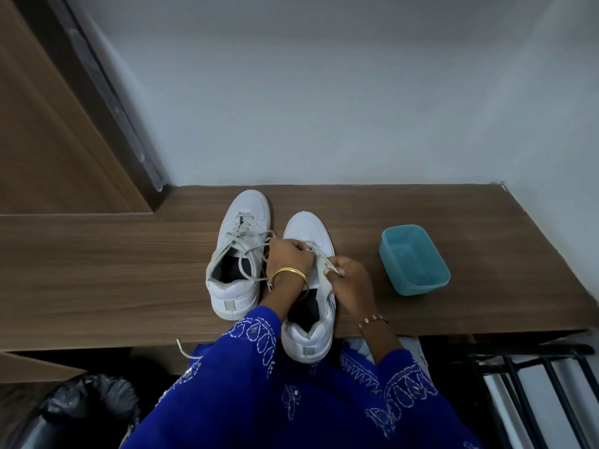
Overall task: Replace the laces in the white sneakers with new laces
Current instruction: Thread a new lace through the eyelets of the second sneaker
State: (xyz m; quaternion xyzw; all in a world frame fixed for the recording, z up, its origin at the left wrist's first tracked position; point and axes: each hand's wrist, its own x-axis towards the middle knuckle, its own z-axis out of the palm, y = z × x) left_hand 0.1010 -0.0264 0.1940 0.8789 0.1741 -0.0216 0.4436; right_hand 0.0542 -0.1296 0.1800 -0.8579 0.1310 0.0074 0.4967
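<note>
Two white sneakers stand toe-away on a wooden shelf. The left sneaker (238,251) still carries a greyish lace, loosened, with loops trailing toward my hands. The right sneaker (308,293) sits nearer me, its heel over the shelf's front edge. My left hand (288,257) lies over its eyelets and pinches the lace (319,254) there. Just right of it, my right hand (348,277) pinches the same lace near the tongue. A loose lace end (183,348) hangs below the shelf edge at left.
A teal plastic tub (415,259) stands on the wooden shelf (113,270) to the right of the shoes. A bin lined with a black bag (81,413) is at lower left. A black metal rack (534,384) is at lower right. A wall rises behind.
</note>
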